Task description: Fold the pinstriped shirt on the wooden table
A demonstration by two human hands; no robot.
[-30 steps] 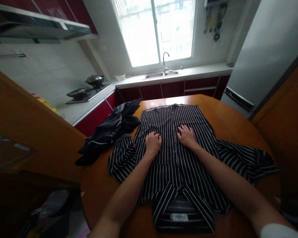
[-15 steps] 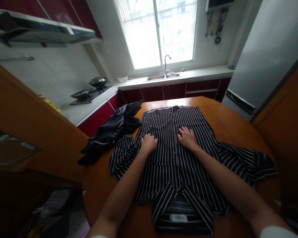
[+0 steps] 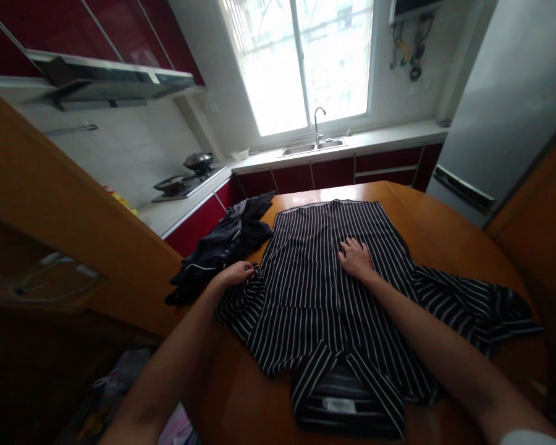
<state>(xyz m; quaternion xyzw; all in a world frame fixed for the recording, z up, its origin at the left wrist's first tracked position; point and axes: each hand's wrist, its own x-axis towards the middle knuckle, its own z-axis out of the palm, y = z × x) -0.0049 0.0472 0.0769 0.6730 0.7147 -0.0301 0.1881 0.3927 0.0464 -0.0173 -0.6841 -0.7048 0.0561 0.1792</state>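
A black-and-white striped button-up shirt (image 3: 301, 278) lies spread front up, its collar (image 3: 347, 402) and white label nearest me and its hem toward the window. My left hand (image 3: 237, 272) is closed on the cuff end of the shirt's left-side sleeve (image 3: 241, 306), which is bent and bunched. Flat on the shirt front, just right of the button line, rests my right hand (image 3: 356, 258), fingers spread. The other sleeve (image 3: 477, 303) stretches out to the right, its end crumpled.
Dark clothing (image 3: 222, 244) is heaped on the left edge of the round wooden table (image 3: 454, 241). Beyond are a sink (image 3: 301, 149), a stove with a lidded pan (image 3: 198, 162), and a grey fridge (image 3: 500, 123) at the right. A wooden partition stands at left.
My left hand has left the shirt front, moved left and taken hold of the sleeve's cuff end. My right hand stays flat on the shirt. The view has shifted slightly.
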